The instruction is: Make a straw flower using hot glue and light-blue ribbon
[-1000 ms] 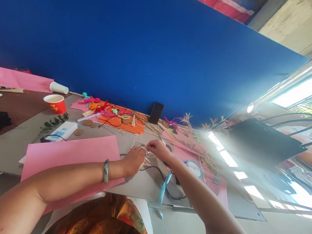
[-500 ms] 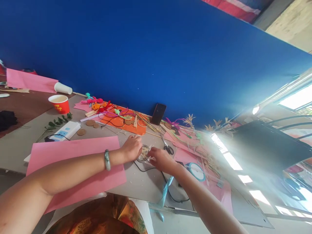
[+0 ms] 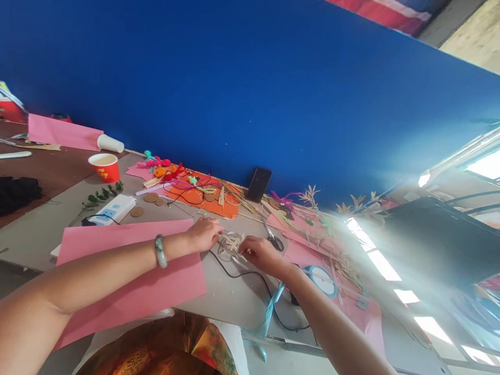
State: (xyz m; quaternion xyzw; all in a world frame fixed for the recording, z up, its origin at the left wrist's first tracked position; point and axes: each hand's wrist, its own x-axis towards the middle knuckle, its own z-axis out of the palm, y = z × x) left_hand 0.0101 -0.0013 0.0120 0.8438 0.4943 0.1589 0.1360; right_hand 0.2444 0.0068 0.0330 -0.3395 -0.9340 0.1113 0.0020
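Observation:
A round, clear-rimmed piece, whose kind I cannot make out, lies on the grey table with a small heap of pale strips [image 3: 233, 241] in and over it. My left hand [image 3: 205, 234] is at its left edge, palm down, fingers loosely bent, thumb and forefinger apart. On the other side, my right hand [image 3: 261, 253] has its fingers pinched together at the heap's right edge. What lies between those fingertips is too small to tell. A white curl of strip shows just below them. A black cable [image 3: 242, 273] runs in front of both hands.
Pink paper [image 3: 156, 291] lies beneath my left forearm. Scissors [image 3: 275, 240] and a blue-edged ribbon roll [image 3: 320, 281] are to the right. A phone [image 3: 259, 184] leans on the blue partition [image 3: 219, 94]. A red cup [image 3: 104, 169] and a power strip [image 3: 117, 209] stand left.
My left hand has drawn back slightly to the left and its fingers have loosened from a fist. More of the pale strips shows between the hands. The view has shifted a little.

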